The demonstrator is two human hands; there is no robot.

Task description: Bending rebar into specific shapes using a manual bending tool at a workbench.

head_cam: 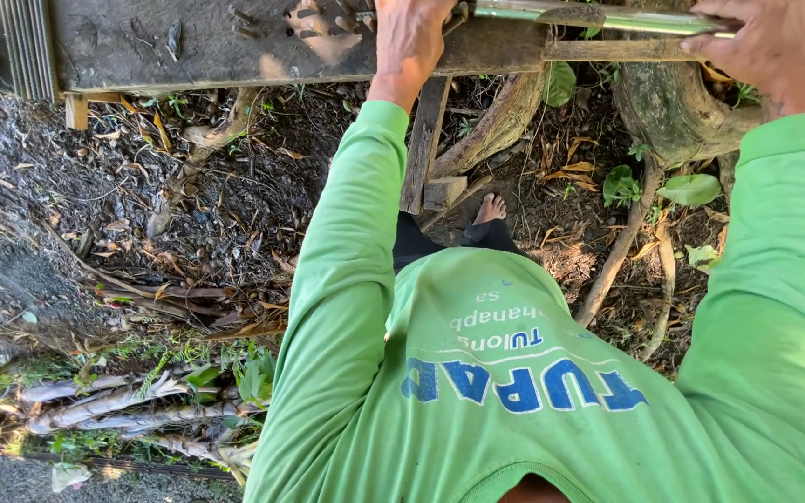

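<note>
— Wooden bench (235, 47) is running across the far side, and I'm leaning over it. A long green pole (626, 19) is lying along its right end.

— What are your hands doing?

— Left hand (409, 37) is pressing down on the bench edge, fingers hidden. Right hand (766, 47) is resting on the pole, fingers together and curled over it. No cut is showing yet.

— Anything crowding you?

— Tree roots (673, 112), dry leaves and my bare foot (490, 207) are sitting underneath.

Bright green long-sleeved shirt with blue and white chest lettering, seemingly dark trousers, bare foot (490, 207).
</note>
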